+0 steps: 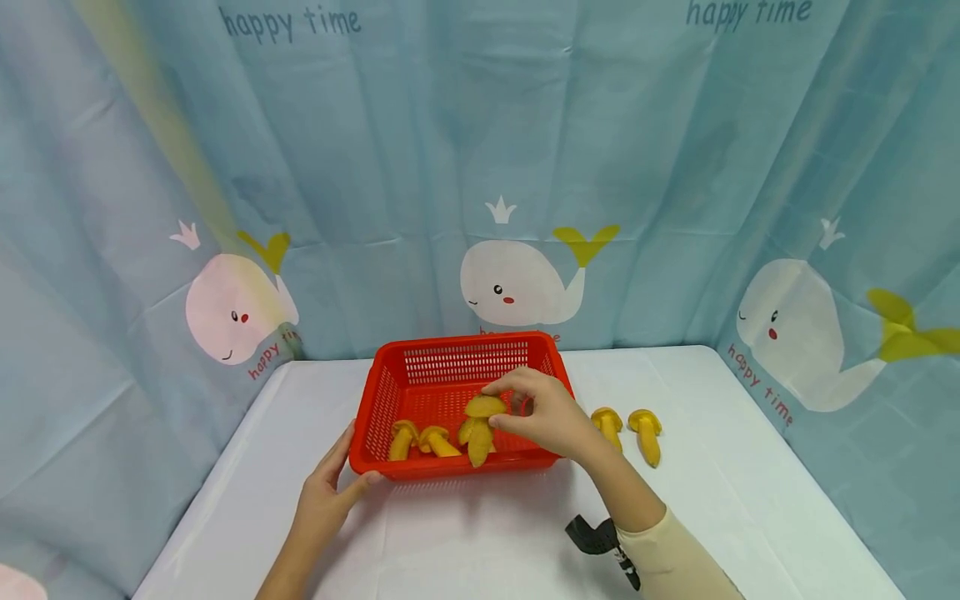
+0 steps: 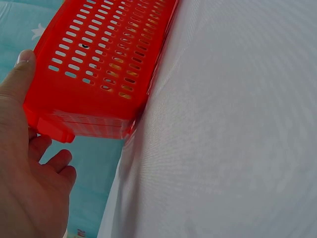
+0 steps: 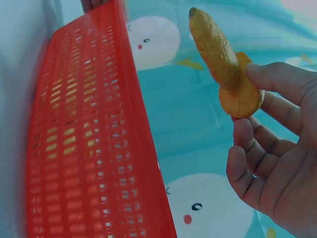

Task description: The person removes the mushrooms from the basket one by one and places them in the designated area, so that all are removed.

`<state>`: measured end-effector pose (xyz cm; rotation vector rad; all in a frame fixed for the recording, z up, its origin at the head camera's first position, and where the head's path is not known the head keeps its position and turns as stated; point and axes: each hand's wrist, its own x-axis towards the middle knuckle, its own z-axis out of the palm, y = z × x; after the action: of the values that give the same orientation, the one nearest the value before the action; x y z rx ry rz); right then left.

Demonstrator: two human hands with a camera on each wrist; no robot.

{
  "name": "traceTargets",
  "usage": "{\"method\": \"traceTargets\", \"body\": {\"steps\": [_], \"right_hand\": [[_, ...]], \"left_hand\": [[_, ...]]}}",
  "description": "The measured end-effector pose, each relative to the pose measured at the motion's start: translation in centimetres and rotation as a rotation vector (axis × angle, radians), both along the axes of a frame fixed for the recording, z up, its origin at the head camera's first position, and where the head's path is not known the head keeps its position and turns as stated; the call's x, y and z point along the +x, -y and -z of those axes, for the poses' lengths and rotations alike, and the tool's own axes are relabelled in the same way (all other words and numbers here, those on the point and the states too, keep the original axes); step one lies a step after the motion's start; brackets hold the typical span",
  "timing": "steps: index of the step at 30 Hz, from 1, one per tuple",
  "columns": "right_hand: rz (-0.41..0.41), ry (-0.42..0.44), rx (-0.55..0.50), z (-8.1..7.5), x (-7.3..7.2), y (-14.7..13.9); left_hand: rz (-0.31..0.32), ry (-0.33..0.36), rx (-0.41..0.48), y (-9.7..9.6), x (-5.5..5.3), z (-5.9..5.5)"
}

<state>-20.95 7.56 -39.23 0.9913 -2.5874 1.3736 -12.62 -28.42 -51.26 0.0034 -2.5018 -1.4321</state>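
Note:
A red plastic basket (image 1: 420,470) with slotted walls stands on the white table. My left hand (image 1: 324,492) grips its front left corner; in the left wrist view the thumb lies on the basket wall (image 2: 84,94) and the fingers curl by the end. Above the basket's front edge, my right hand (image 1: 551,421) pinches a yellow mushroom (image 1: 486,406) by its cap, stem pointing down towards me. The right wrist view shows this mushroom (image 3: 215,49) between thumb and fingers. Inside the basket lie yellow mushrooms (image 1: 437,442), one partly hidden behind the held one.
Two more yellow mushrooms, one nearer (image 1: 607,423) and one farther right (image 1: 646,435), lie on the table (image 1: 720,500) right of the basket. A black strap-like piece (image 1: 592,536) hangs at the right sleeve. A blue whale-print curtain (image 1: 420,167) surrounds the table's back and sides.

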Motion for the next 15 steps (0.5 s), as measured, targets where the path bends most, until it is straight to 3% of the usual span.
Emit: {"method": "traceTargets", "body": {"steps": [15], "right_hand": [[0.022, -0.042, 0.030, 0.5, 1.6, -5.0]], "left_hand": [[0.003, -0.010, 0.000, 0.1, -0.1, 0.2]]}}
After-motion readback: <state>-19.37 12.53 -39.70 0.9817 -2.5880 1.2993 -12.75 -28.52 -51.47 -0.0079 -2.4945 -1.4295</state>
